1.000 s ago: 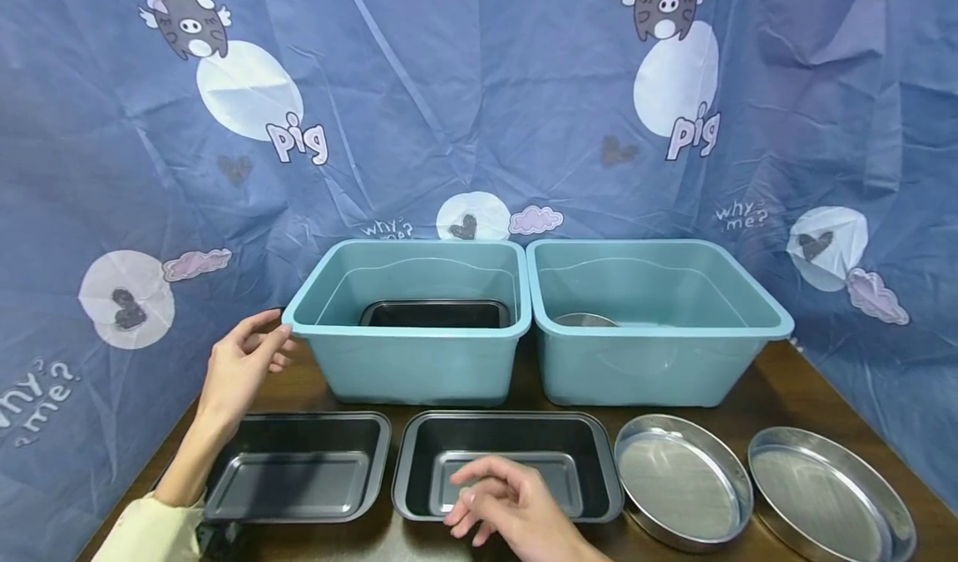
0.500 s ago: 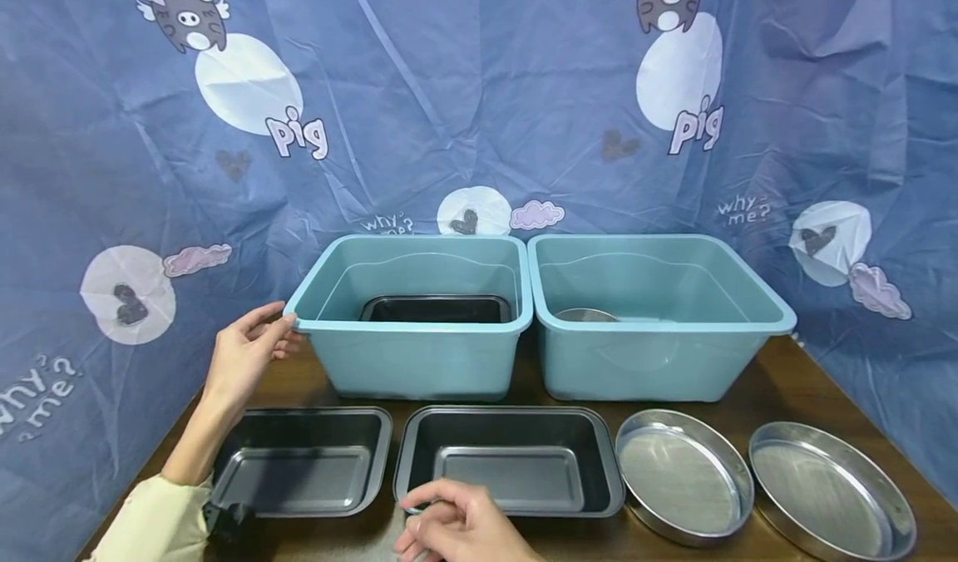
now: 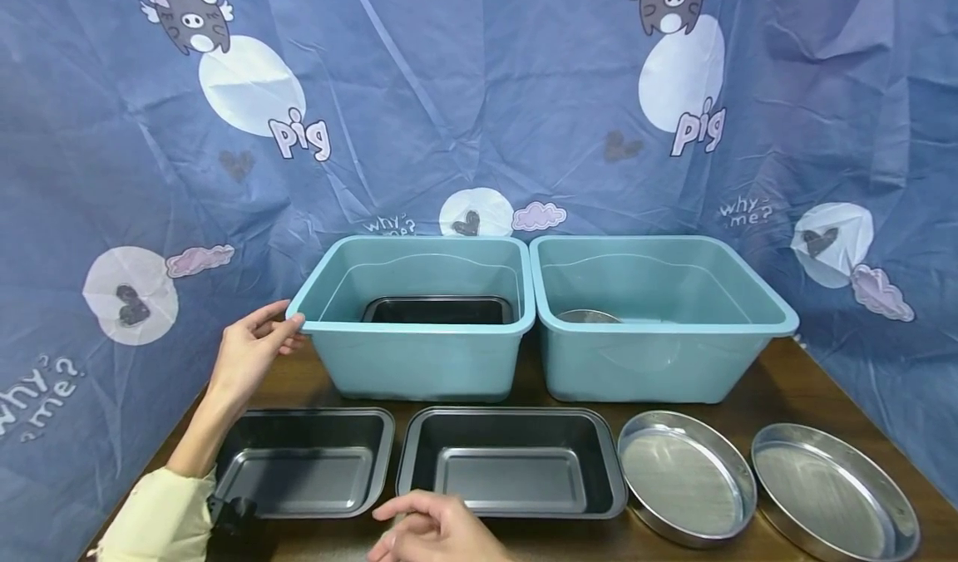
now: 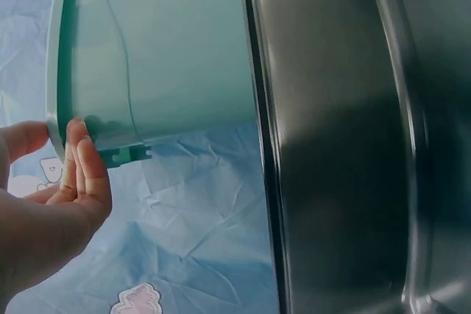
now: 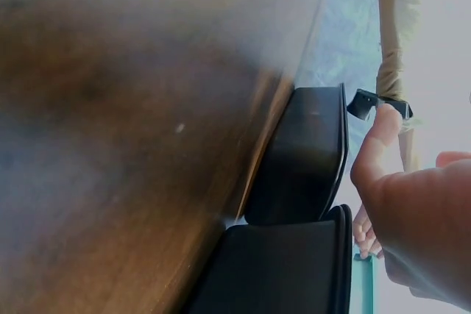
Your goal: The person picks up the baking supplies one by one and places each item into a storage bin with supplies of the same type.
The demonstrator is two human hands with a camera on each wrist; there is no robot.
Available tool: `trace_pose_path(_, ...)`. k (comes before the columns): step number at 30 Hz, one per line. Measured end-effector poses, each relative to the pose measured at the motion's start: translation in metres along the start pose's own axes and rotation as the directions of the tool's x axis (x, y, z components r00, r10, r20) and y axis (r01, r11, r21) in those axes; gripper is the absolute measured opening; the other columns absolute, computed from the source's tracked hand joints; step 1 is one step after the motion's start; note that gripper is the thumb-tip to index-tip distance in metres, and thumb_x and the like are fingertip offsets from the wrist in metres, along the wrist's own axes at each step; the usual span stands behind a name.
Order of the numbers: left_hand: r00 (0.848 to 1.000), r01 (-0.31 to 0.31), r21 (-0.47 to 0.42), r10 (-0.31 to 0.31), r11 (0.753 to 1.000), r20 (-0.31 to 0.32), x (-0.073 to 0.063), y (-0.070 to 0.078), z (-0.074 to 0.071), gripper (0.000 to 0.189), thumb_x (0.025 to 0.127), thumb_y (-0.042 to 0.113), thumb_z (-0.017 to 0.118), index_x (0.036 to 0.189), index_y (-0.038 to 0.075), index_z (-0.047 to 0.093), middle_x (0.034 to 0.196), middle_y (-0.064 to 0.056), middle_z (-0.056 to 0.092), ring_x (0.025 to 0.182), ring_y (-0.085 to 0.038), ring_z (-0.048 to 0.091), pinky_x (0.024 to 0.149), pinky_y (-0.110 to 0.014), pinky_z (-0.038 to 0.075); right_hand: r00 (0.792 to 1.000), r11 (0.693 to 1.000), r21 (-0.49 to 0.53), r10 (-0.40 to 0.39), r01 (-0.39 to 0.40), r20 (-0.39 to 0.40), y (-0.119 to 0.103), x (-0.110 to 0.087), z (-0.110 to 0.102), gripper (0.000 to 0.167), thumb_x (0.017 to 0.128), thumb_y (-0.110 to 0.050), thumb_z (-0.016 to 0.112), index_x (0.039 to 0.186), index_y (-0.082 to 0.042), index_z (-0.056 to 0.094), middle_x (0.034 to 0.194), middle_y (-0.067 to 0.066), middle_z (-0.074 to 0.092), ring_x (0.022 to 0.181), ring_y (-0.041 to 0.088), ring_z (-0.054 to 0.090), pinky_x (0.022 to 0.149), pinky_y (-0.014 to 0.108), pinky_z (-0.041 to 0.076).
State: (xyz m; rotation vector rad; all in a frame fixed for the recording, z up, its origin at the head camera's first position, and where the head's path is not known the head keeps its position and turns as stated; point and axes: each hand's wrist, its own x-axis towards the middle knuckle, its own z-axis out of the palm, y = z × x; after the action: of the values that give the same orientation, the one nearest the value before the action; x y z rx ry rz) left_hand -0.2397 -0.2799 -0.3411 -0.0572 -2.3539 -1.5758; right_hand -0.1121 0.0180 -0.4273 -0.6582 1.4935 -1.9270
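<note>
At the left tub's front-left corner, my left hand (image 3: 250, 350) pinches the rim of the light-blue plastic tub (image 3: 415, 362). In the left wrist view the thumb lies on one side of that rim (image 4: 54, 93) and the fingers on the other. Inside this tub a dark loaf pan (image 3: 437, 310) shows partly above the front rim. My right hand (image 3: 441, 533) hovers with loosely bent fingers and holds nothing. It overlaps the near edge of the middle loaf pan (image 3: 516, 475). Another dark loaf pan (image 3: 299, 475) lies below my left forearm.
A second blue tub (image 3: 659, 367) stands against the first, with a round metal rim (image 3: 589, 317) showing inside. Two round metal pans (image 3: 684, 479) lie at the right on the brown wooden table (image 3: 569, 541). A printed blue cloth (image 3: 479, 88) hangs behind.
My right hand has moved left and nearer to the front, away from over the middle loaf pan. The left hand stays at the tub's corner, its thumb slightly farther over the rim.
</note>
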Motion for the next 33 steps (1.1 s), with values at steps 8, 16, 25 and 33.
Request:
trace_pose_path(8,1.0,-0.007,-0.06,0.008,0.998,0.02,0.002,-0.005,-0.001,0.061,0.104,0.017,0.065,0.147,-0.018,0.04,0.082,0.012,0.07,0.07,0.002,0.066,0.069,-0.014,0.053,1.0,0.999,-0.048,-0.014,0.015,0.026,0.002,0.005,-0.001,0.04,0.102,-0.007,0.053,0.136,0.015,0.053,0.116,0.036,0.067,0.1,0.015,0.071,0.088,0.022,0.055)
trace_pose_path(16,0.999,-0.002,-0.096,0.006,0.995,0.037,0.003,-0.008,-0.001,0.06,0.105,0.014,0.063,0.149,-0.018,0.038,0.082,0.017,0.068,0.073,0.003,0.066,0.07,-0.014,0.053,0.997,0.996,-0.072,0.05,-0.045,0.06,0.007,0.009,-0.008,0.046,0.1,-0.009,0.055,0.141,0.012,0.05,0.117,0.015,0.073,0.109,0.021,0.071,0.095,0.028,0.055)
trace_pose_path(25,0.999,0.012,-0.087,-0.009,0.996,0.038,0.003,-0.008,-0.002,0.061,0.105,0.015,0.063,0.15,-0.017,0.037,0.083,0.016,0.068,0.074,0.003,0.066,0.072,-0.014,0.053,0.997,0.99,-0.121,0.063,-0.069,-0.054,-0.001,0.011,0.0,0.041,0.099,0.0,0.058,0.138,0.011,0.053,0.119,0.023,0.071,0.113,0.029,0.07,0.093,0.029,0.056)
trace_pose_path(33,0.999,0.017,-0.107,-0.013,0.994,0.036,0.002,-0.007,-0.002,0.061,0.105,0.014,0.063,0.149,-0.018,0.037,0.083,0.015,0.069,0.074,0.003,0.065,0.071,-0.014,0.053,0.988,0.976,-0.211,0.016,-0.048,-0.153,-0.001,0.013,0.002,0.038,0.095,0.002,0.065,0.132,0.01,0.06,0.111,0.022,0.073,0.102,0.021,0.073,0.092,0.023,0.055)
